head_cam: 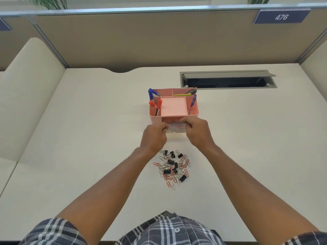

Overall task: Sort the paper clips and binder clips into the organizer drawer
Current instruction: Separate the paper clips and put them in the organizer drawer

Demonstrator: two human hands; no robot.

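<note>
I am holding the small clear plastic drawer (177, 129) at the front of the pink plastic desk organizer (174, 105), my left hand (154, 137) pinching its left corner and my right hand (197, 132) curling round its right corner, so both hands are grasping it. The drawer is sitting partly out of its slot, and a few red paper clips seem to be lying in it already, though glare on the plastic is making that hard to confirm. The rest of the work is waiting on the pale surface (88, 138) just behind my wrists: a tangled heap of red and silver wire paper clips (169, 181) mixed with black metal binder clips (167, 172). I am judging the drawer light and a bit slippery, best gripped at its side walls. The paper clips are thin and springy and are likely hooking each other, so pinching single loops suits them; the binder clips are stiffer and easiest to take by the black body.
</note>
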